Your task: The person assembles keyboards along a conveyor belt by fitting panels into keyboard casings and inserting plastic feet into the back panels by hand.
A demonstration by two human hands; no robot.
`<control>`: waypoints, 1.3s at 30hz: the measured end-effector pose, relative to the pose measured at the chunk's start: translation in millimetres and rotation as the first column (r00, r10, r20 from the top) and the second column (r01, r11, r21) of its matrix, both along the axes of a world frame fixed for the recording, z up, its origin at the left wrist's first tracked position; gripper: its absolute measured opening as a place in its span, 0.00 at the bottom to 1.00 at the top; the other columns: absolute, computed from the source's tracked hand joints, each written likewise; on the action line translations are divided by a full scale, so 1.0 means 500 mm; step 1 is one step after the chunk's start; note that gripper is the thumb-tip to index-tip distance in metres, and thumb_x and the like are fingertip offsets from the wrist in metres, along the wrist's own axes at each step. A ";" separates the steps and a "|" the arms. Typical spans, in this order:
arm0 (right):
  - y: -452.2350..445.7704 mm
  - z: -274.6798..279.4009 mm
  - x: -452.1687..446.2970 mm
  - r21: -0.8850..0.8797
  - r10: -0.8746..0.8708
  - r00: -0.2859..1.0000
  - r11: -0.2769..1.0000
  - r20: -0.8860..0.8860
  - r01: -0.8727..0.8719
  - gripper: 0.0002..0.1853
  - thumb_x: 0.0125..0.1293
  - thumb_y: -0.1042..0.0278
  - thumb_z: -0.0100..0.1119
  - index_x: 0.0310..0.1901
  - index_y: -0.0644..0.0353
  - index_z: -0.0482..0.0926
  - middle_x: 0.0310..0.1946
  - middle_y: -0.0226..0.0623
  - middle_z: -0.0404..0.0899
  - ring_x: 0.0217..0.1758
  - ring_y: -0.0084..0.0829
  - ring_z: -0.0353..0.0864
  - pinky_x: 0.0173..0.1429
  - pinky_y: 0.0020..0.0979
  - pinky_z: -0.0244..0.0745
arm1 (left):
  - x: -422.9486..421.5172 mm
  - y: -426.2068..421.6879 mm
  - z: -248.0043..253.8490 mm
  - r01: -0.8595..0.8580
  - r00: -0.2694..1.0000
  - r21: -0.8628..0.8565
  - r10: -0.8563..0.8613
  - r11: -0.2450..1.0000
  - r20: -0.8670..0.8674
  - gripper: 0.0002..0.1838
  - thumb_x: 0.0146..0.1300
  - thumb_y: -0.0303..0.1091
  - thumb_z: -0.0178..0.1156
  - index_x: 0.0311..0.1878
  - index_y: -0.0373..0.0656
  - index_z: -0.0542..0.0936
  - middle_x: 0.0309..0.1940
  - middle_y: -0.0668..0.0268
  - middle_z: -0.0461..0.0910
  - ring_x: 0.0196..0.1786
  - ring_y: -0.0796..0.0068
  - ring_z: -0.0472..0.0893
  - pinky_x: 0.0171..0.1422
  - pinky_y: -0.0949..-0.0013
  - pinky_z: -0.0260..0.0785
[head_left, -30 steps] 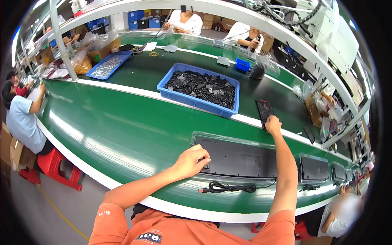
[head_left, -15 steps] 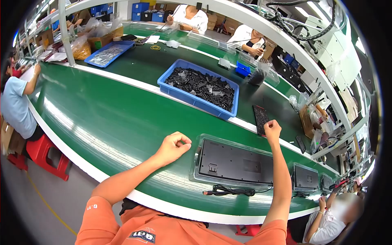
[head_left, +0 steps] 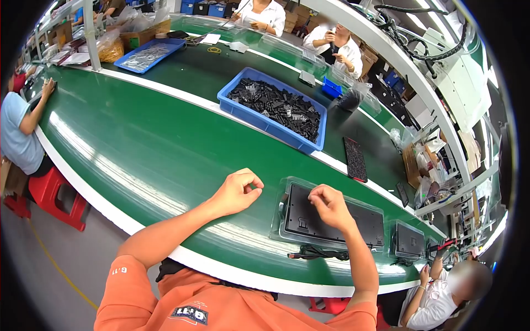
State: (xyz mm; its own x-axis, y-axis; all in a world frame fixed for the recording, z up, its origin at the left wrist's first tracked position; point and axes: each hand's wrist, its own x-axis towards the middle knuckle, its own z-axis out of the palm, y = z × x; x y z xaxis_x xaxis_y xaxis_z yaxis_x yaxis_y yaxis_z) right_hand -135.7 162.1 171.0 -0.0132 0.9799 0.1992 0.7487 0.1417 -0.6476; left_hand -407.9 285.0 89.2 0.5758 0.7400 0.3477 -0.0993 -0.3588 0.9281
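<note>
A black keyboard (head_left: 359, 220) lies underside up in a clear plastic tray (head_left: 277, 236) on the green belt, its coiled cable (head_left: 320, 254) along the near side. Over the keyboard's left half is my right hand (head_left: 331, 205), fingers pinched together. Whatever that pinch may hold is too small to make out. My left hand (head_left: 237, 193) is above the belt, left of the tray, with its fingers curled and thumb tip near the index finger. I cannot make out anything in it. Beyond the keyboard sits a shallow red-edged dish (head_left: 354, 160) of small dark pieces.
A blue bin (head_left: 265, 128) full of black plastic parts stands behind the white rail. Further left is a blue tray (head_left: 144, 58) of thin pale pieces. Another keyboard (head_left: 409, 241) lies in its tray on the right. Co-workers sit at both sides and across.
My right hand has moved from the red-edged dish, left and toward me, over the keyboard. My left hand has stayed curled beside the tray. The keyboard shows slightly further right as the view has shifted.
</note>
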 end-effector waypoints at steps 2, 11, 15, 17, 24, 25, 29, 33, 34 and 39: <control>-0.012 -0.001 -0.003 -0.026 0.039 0.999 0.999 -0.006 -0.039 0.02 0.66 0.80 0.60 0.36 0.64 0.81 0.34 0.31 0.82 0.31 0.19 0.74 0.35 0.21 0.68 | 0.002 -0.005 0.001 0.003 1.000 0.022 -0.003 1.000 0.001 0.02 0.62 0.20 0.64 0.37 0.37 0.82 0.37 0.68 0.78 0.28 0.81 0.72 0.34 0.78 0.67; -0.047 -0.001 0.021 -0.222 -0.110 0.932 0.975 -0.347 0.033 0.05 0.66 0.80 0.62 0.42 0.62 0.84 0.32 0.28 0.83 0.29 0.22 0.73 0.33 0.22 0.67 | 0.001 -0.016 0.006 0.044 0.999 0.132 -0.047 0.990 0.024 0.03 0.60 0.20 0.63 0.38 0.36 0.82 0.38 0.66 0.79 0.29 0.78 0.73 0.35 0.75 0.69; -0.059 0.008 0.020 -0.127 -0.031 0.995 0.992 -0.094 0.019 0.06 0.65 0.80 0.64 0.42 0.63 0.86 0.34 0.29 0.83 0.29 0.22 0.73 0.33 0.22 0.66 | -0.002 -0.024 0.014 0.066 0.998 0.141 -0.067 0.988 0.002 0.03 0.60 0.20 0.63 0.37 0.36 0.82 0.38 0.66 0.78 0.30 0.78 0.73 0.35 0.75 0.68; -0.066 0.007 0.022 -0.096 -0.010 1.000 0.995 -0.006 0.010 0.06 0.64 0.81 0.64 0.42 0.63 0.86 0.34 0.29 0.83 0.29 0.22 0.73 0.32 0.22 0.66 | 0.000 -0.026 0.012 0.075 0.997 0.145 -0.075 0.987 -0.006 0.03 0.60 0.20 0.63 0.37 0.36 0.82 0.38 0.66 0.78 0.30 0.78 0.73 0.35 0.75 0.68; -0.084 -0.022 0.035 0.015 -0.021 1.000 1.000 0.013 0.021 0.05 0.64 0.79 0.66 0.40 0.64 0.88 0.36 0.30 0.81 0.31 0.23 0.73 0.36 0.23 0.67 | 0.002 -0.029 0.001 0.127 0.992 0.161 -0.124 0.979 -0.025 0.05 0.59 0.18 0.63 0.38 0.37 0.84 0.39 0.67 0.78 0.31 0.77 0.73 0.34 0.75 0.67; -0.086 -0.030 0.038 0.031 -0.032 0.999 0.999 0.000 0.032 0.05 0.65 0.78 0.66 0.40 0.64 0.88 0.36 0.31 0.81 0.32 0.24 0.73 0.37 0.24 0.68 | 0.002 -0.031 0.000 0.129 0.992 0.165 -0.127 0.978 -0.024 0.06 0.59 0.18 0.63 0.38 0.37 0.85 0.39 0.67 0.78 0.31 0.77 0.73 0.34 0.76 0.66; -0.095 -0.052 0.053 0.070 -0.043 0.999 0.997 0.030 0.041 0.06 0.65 0.79 0.65 0.42 0.64 0.88 0.38 0.32 0.80 0.36 0.25 0.73 0.40 0.24 0.68 | 0.004 -0.034 -0.003 0.148 0.989 0.190 -0.145 0.971 -0.031 0.08 0.58 0.18 0.63 0.39 0.38 0.86 0.39 0.67 0.79 0.31 0.77 0.73 0.33 0.76 0.65; -0.111 -0.061 0.061 0.106 -0.036 0.994 0.994 0.102 0.025 0.09 0.66 0.80 0.63 0.45 0.64 0.88 0.40 0.33 0.80 0.38 0.26 0.74 0.44 0.25 0.69 | 0.005 -0.040 -0.007 0.171 0.985 0.205 -0.166 0.964 -0.042 0.09 0.58 0.17 0.63 0.39 0.39 0.87 0.39 0.67 0.79 0.31 0.77 0.73 0.32 0.76 0.64; -0.115 -0.060 0.065 0.121 -0.023 0.991 0.993 0.134 0.007 0.09 0.66 0.81 0.62 0.46 0.64 0.87 0.40 0.33 0.79 0.38 0.27 0.74 0.45 0.25 0.69 | 0.006 -0.041 -0.007 0.172 0.985 0.203 -0.167 0.964 -0.042 0.09 0.57 0.17 0.63 0.39 0.39 0.87 0.40 0.66 0.79 0.31 0.77 0.73 0.32 0.75 0.64; -0.139 -0.049 0.081 0.146 -0.006 0.975 0.989 0.220 -0.026 0.11 0.67 0.81 0.60 0.49 0.65 0.86 0.42 0.34 0.80 0.40 0.30 0.75 0.48 0.27 0.71 | 0.009 -0.046 -0.008 0.175 0.984 0.213 -0.166 0.961 -0.058 0.09 0.57 0.18 0.63 0.40 0.39 0.87 0.40 0.66 0.79 0.31 0.77 0.73 0.31 0.75 0.64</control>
